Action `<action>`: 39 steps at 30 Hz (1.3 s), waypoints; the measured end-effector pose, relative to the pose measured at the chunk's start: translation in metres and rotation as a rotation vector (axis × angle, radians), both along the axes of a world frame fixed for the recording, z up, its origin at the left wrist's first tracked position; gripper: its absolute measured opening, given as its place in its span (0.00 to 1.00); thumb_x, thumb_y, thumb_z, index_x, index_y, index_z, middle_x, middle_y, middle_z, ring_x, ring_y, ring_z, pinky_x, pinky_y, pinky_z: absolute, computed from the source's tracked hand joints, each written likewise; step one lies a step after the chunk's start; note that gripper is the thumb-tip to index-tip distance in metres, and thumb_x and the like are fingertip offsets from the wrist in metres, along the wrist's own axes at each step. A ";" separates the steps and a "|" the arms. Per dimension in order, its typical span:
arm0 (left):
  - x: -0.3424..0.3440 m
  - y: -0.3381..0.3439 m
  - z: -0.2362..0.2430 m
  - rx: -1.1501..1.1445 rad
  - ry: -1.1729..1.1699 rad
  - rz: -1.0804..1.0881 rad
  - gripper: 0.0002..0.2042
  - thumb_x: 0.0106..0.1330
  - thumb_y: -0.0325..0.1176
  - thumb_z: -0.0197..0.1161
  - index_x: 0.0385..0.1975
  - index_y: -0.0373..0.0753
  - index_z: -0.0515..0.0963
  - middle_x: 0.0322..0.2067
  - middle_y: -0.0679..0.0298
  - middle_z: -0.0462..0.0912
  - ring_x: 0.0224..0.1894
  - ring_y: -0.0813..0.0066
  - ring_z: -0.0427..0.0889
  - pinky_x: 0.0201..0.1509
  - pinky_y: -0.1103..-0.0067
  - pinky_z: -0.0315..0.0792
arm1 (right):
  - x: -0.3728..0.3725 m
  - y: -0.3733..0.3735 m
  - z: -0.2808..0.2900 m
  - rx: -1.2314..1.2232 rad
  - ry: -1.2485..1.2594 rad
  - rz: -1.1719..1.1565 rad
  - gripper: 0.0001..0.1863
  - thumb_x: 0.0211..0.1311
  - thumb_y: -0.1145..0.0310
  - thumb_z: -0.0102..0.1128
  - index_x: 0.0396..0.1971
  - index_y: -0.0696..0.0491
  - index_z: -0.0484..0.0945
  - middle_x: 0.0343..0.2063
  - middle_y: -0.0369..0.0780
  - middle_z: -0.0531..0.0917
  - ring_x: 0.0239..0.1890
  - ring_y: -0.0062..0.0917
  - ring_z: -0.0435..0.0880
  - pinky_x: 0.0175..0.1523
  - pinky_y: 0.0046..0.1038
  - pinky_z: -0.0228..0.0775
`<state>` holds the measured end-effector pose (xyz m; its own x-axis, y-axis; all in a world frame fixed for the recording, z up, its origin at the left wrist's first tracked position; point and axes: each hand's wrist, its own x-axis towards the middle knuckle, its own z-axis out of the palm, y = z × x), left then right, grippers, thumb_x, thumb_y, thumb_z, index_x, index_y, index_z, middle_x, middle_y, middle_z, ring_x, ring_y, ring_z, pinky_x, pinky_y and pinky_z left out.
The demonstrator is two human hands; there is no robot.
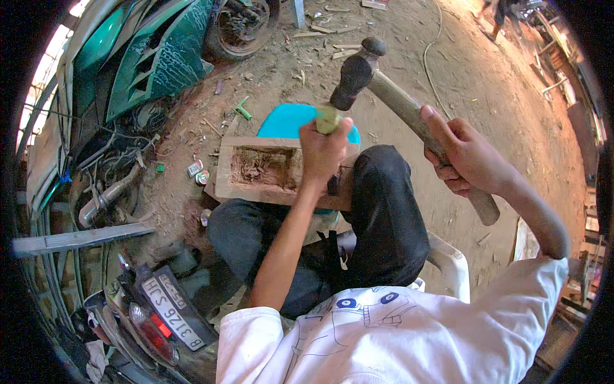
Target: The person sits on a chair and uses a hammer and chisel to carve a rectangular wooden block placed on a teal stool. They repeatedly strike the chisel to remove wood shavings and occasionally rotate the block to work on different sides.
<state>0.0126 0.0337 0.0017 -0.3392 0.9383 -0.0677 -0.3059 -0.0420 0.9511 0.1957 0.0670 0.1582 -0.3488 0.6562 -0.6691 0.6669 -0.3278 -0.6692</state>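
My left hand (325,150) is closed around an upright chisel, whose blurred yellowish handle top (328,120) sticks out above the fist. Its blade is mostly hidden by the hand. Below lies a wooden block (225,187) with a rough, dark rectangular recess (268,168) carved into it. A turquoise stool seat (281,120) supports the block between my knees. My right hand (470,157) grips a hammer by its thick wooden handle (403,109). The dark metal hammer head (353,77) is raised, with its lower face right by the chisel's top.
Green motorcycle bodywork (157,61) and a wheel (243,29) stand at far left. A wooden plank (83,240) juts in below, above a tail light (153,333). Wood scraps and litter dot the dirt ground. A white plastic chair (451,259) is under me; a person (497,19) is at far right.
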 end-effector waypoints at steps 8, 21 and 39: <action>0.003 -0.004 0.002 0.001 0.024 -0.010 0.11 0.57 0.31 0.62 0.15 0.38 0.70 0.12 0.75 0.68 0.12 0.91 0.64 0.12 0.87 0.54 | 0.001 -0.002 0.029 0.146 0.313 -0.331 0.31 0.59 0.34 0.40 0.17 0.49 0.63 0.06 0.27 0.56 0.05 0.13 0.52 0.08 0.20 0.45; 0.003 0.004 -0.005 -0.001 0.044 -0.013 0.12 0.56 0.31 0.61 0.13 0.38 0.70 0.13 0.75 0.69 0.13 0.89 0.64 0.14 0.85 0.55 | -0.008 -0.005 0.015 0.221 0.169 -0.301 0.32 0.59 0.32 0.34 0.15 0.47 0.61 0.06 0.25 0.55 0.05 0.09 0.51 0.08 0.17 0.41; -0.051 -0.040 0.031 0.214 -0.323 0.156 0.18 0.59 0.31 0.56 0.49 0.34 0.68 0.32 0.65 0.71 0.36 0.80 0.68 0.45 0.80 0.61 | 0.026 -0.050 -0.120 -0.059 0.390 -0.307 0.33 0.64 0.37 0.31 0.17 0.52 0.64 0.07 0.32 0.61 0.06 0.17 0.59 0.11 0.21 0.51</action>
